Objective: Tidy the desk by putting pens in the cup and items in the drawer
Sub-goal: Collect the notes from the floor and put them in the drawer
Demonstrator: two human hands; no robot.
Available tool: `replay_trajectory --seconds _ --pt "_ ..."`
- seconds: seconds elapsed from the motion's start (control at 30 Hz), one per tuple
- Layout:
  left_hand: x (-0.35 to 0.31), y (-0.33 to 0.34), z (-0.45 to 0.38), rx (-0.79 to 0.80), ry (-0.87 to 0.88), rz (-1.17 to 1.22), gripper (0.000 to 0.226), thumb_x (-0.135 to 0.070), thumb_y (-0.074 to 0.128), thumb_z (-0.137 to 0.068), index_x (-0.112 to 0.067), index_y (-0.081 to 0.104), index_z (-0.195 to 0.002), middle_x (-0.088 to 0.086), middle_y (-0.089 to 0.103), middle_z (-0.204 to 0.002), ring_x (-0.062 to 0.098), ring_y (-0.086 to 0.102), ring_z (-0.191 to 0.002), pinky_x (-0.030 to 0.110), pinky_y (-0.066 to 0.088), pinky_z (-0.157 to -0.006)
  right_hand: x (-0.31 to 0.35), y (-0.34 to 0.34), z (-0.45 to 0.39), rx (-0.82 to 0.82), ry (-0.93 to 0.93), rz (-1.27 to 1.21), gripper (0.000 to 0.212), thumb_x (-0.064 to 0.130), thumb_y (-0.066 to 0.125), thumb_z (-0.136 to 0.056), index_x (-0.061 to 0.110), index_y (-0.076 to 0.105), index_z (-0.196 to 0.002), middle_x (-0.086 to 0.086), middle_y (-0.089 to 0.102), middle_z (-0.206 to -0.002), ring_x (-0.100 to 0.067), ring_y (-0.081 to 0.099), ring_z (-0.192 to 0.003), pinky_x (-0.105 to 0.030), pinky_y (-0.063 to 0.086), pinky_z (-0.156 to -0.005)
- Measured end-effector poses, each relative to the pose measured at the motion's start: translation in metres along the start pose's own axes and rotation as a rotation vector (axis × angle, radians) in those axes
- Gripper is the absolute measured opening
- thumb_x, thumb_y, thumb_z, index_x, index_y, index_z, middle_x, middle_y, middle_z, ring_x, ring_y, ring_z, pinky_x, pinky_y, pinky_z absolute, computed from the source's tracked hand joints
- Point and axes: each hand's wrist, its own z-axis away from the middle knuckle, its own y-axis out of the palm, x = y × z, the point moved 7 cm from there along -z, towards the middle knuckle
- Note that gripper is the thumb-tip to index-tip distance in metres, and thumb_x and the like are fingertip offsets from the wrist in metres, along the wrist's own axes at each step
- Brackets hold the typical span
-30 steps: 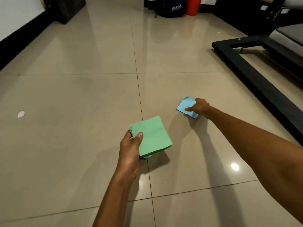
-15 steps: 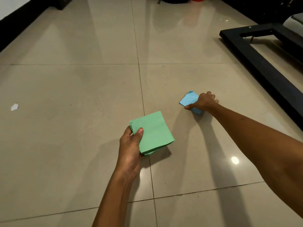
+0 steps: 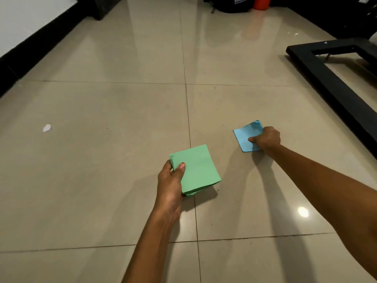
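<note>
We are mid-gather, by our reckoning: paper is in both hands, but no desk, cup, drawer or pens show anywhere, so the stowing itself is all still ahead.

The floor (image 3: 102,160) fills the view: large glossy beige tiles with dark grout lines, a lamp's glare near right. A black skirting (image 3: 30,56) runs along the white wall at far left. A black frame (image 3: 330,78) lies on the tiles at far right. At the far edge sit a dark bag (image 3: 234,6) and something orange (image 3: 262,3), both cut off by the picture's top.

Near centre, our left hand (image 3: 170,186) grips the green stack (image 3: 195,168), thumb on top, fingers curled beneath; it seems held just above the tiles, going by its shadow. To the right, our right hand (image 3: 266,138) pinches the blue sheet (image 3: 245,137), crumpling its far corner; whether the sheet still touches the floor we cannot tell.

A white scrap (image 3: 47,128) lies well apart at left, probably still to collect.
</note>
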Motion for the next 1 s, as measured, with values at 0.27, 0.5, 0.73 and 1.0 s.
replay_trajectory --seconds 0.27,0.5,0.73,1.0 --pt "-0.022 -0.038 0.018 -0.142 0.048 -0.004 0.016 -0.015 0.040 -0.101 -0.020 0.054 -0.106 0.003 0.064 -0.094 0.018 0.062 -0.078 0.032 0.050 -0.067 0.076 0.018 0.100 0.633 0.085 -0.703 0.040 0.001 0.062 -0.088 0.002 0.052 -0.127 -0.009 0.063 -0.104 -0.024 0.061 -0.090 -0.035 0.053 -0.077" --pt "-0.047 -0.053 0.047 -0.145 0.043 0.118 0.021 -0.025 0.036 -0.103 -0.022 0.052 -0.117 0.010 0.063 -0.108 0.035 0.063 -0.095 0.059 0.053 -0.078 0.139 0.024 0.225 0.874 -0.177 -0.483 0.035 0.001 0.071 -0.080 0.000 0.061 -0.113 -0.015 0.066 -0.106 -0.027 0.064 -0.092 -0.037 0.057 -0.077" --pt "-0.069 -0.058 0.073 -0.102 0.047 0.160 0.031 -0.033 0.032 -0.103 -0.022 0.048 -0.126 0.013 0.064 -0.113 0.037 0.065 -0.096 0.056 0.055 -0.076 0.161 0.017 0.268 0.654 -0.379 -0.289 0.041 0.012 0.080 -0.073 -0.001 0.063 -0.108 -0.014 0.067 -0.101 -0.030 0.067 -0.093 -0.038 0.059 -0.077" --pt "-0.078 -0.062 0.082 -0.076 0.098 0.074 0.024 -0.025 0.039 -0.102 -0.021 0.049 -0.123 0.010 0.063 -0.110 0.031 0.065 -0.092 0.051 0.058 -0.072 0.176 0.010 0.288 0.405 -0.602 0.022 0.073 0.028 0.085 -0.065 0.009 0.045 -0.124 -0.009 0.053 -0.117 -0.028 0.052 -0.108 -0.044 0.052 -0.088"
